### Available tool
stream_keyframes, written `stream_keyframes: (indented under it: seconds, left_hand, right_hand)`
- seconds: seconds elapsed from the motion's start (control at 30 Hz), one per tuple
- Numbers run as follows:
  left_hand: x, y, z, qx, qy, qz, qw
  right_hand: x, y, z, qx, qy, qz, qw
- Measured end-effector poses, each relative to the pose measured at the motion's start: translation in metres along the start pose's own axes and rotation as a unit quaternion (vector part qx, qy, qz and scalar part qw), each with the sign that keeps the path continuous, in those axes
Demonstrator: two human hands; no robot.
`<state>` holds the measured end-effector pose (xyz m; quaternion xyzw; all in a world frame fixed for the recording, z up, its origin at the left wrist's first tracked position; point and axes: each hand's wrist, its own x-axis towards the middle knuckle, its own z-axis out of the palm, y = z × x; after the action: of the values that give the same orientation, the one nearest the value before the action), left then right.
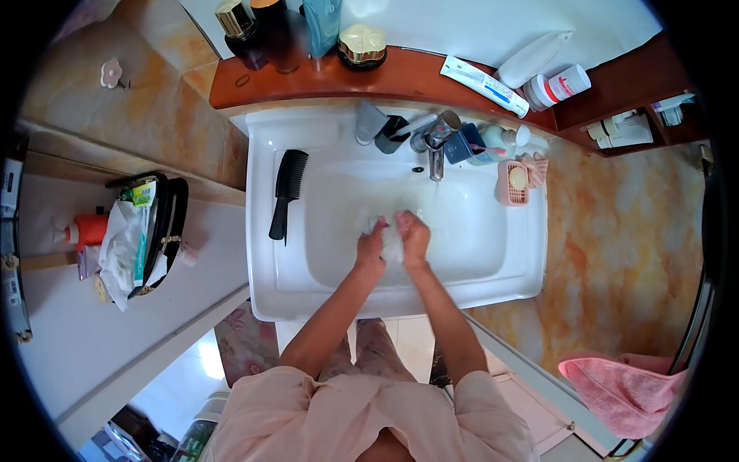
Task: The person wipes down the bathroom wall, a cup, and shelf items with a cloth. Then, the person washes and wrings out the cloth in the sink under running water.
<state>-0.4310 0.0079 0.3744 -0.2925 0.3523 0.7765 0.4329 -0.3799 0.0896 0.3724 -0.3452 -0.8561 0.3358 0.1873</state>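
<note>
Over the basin of the white sink (263,269), my left hand (370,246) and my right hand (415,239) are close together. Both are closed on a small whitish, wet-looking cloth (392,245) bunched between them. Its exact kind is hard to make out. Cloudy water lies in the basin below. Behind my hands stands the metal faucet (436,150), with what looks like a thin stream under its spout. A black comb (289,192) rests on the sink's left ledge, apart from my hands.
Along the sink's back edge stand a dark cup (391,135) and a pump bottle (500,141). A pink soap dish (514,185) holds pale soap at right. The wooden shelf (323,86) carries jars and tubes. A pink towel (627,393) hangs lower right.
</note>
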Motion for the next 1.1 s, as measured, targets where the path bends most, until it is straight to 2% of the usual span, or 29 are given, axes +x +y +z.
stream_keyframes:
  seconds: [0.03, 0.07, 0.17, 0.2, 0.3, 0.33, 0.37, 0.43, 0.47, 0.57, 0.63, 0.67, 0.7, 0.73, 0.77, 0.8, 0.83, 0.9, 0.93, 1.0, 1.03, 1.07, 1.1]
  left_hand:
    - [-0.006, 0.004, 0.007, 0.080, 0.049, 0.014, 0.995]
    - [0.003, 0.004, -0.003, 0.116, 0.029, 0.034, 0.992]
    - [0.015, 0.029, -0.015, 0.123, 0.156, 0.044, 0.979]
    - [0.048, 0.019, -0.052, 0.080, 0.141, 0.022, 0.987]
    - [0.066, 0.021, -0.084, 0.056, 0.173, 0.018, 0.983]
    - [0.062, 0.017, -0.083, 0.091, 0.161, 0.016, 0.983]
    - [0.057, 0.009, -0.079, 0.126, 0.148, 0.013, 0.981]
    - [0.051, -0.004, -0.067, 0.182, 0.133, -0.009, 0.974]
    - [0.049, -0.011, -0.060, 0.201, 0.132, -0.028, 0.970]
    - [0.045, -0.024, -0.049, 0.208, 0.106, -0.068, 0.970]
    - [0.029, -0.023, -0.032, 0.202, 0.097, -0.080, 0.971]
    - [0.036, -0.029, -0.040, 0.227, 0.043, -0.025, 0.973]
    - [0.049, -0.039, -0.057, 0.252, -0.012, 0.029, 0.967]
    - [0.054, -0.036, -0.061, 0.211, -0.065, 0.008, 0.975]
    - [0.059, -0.033, -0.066, 0.170, -0.115, -0.018, 0.979]
    - [0.062, -0.015, -0.058, 0.061, -0.160, -0.118, 0.978]
    - [0.058, -0.003, -0.051, -0.048, -0.201, -0.215, 0.954]
    - [0.048, -0.012, -0.052, 0.084, -0.201, 0.016, 0.976]
    - [0.052, -0.027, -0.067, 0.150, -0.210, 0.148, 0.955]
    - [0.051, -0.038, -0.067, 0.091, -0.216, 0.164, 0.958]
    - [0.052, -0.039, -0.061, -0.034, -0.212, 0.048, 0.976]
    - [0.048, -0.038, -0.049, -0.158, -0.202, -0.069, 0.964]
    - [0.042, -0.038, -0.037, -0.097, -0.123, -0.054, 0.986]
  right_hand:
    - [0.005, 0.025, 0.001, -0.050, -0.005, 0.011, 0.999]
    - [0.003, 0.045, 0.000, -0.020, 0.020, -0.001, 1.000]
    - [0.003, 0.090, -0.019, 0.007, 0.072, 0.011, 0.997]
    - [0.004, 0.094, -0.034, -0.013, -0.021, 0.108, 0.994]
    - [-0.005, 0.153, -0.008, -0.028, 0.078, 0.084, 0.993]
    - [-0.009, 0.160, 0.001, -0.055, 0.053, 0.089, 0.993]
    - [-0.013, 0.152, 0.005, -0.126, -0.018, 0.028, 0.991]
    - [-0.021, 0.119, 0.000, -0.262, -0.158, -0.093, 0.948]
    - [-0.013, 0.099, -0.015, -0.201, -0.244, -0.033, 0.948]
    - [-0.006, 0.155, 0.002, -0.121, -0.139, 0.084, 0.979]
    - [-0.014, 0.127, 0.002, 0.117, -0.113, 0.126, 0.979]
    - [-0.018, 0.067, -0.020, 0.082, -0.164, 0.093, 0.979]
    - [-0.025, 0.024, -0.033, 0.108, -0.203, 0.090, 0.969]
    - [-0.036, 0.011, -0.032, 0.085, -0.157, -0.088, 0.980]
    - [-0.045, -0.023, -0.045, 0.092, -0.174, -0.055, 0.979]
    - [-0.049, -0.038, -0.049, 0.095, -0.178, -0.045, 0.978]
    - [-0.052, -0.053, -0.054, 0.099, -0.181, -0.035, 0.978]
    - [-0.053, -0.053, -0.044, 0.099, -0.161, -0.063, 0.980]
    - [-0.051, -0.044, -0.028, 0.146, -0.093, -0.070, 0.982]
    - [-0.034, -0.042, -0.017, 0.164, -0.048, 0.002, 0.985]
    - [-0.022, -0.040, -0.011, 0.173, -0.024, 0.038, 0.984]
    - [-0.010, -0.027, -0.004, 0.183, -0.007, 0.068, 0.981]
    - [0.001, -0.010, 0.003, 0.194, 0.010, 0.097, 0.976]
